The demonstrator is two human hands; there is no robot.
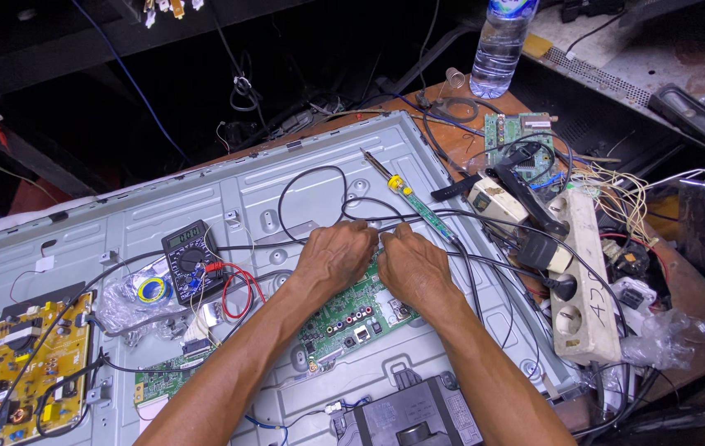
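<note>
Careful, your left hand [338,256] and right hand [412,263] pinch black wires [418,219] mid-frame over the green board [352,318], and the soldering iron [406,196] just above could scorch them.

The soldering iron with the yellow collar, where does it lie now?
In the head view the soldering iron lies on the grey metal back panel, just above and right of the right hand, left of the white power strip.

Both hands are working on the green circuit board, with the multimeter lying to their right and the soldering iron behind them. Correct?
Not quite. The head view shows the multimeter to the left of the hands, not the right. The green circuit board and soldering iron are as stated.
</note>
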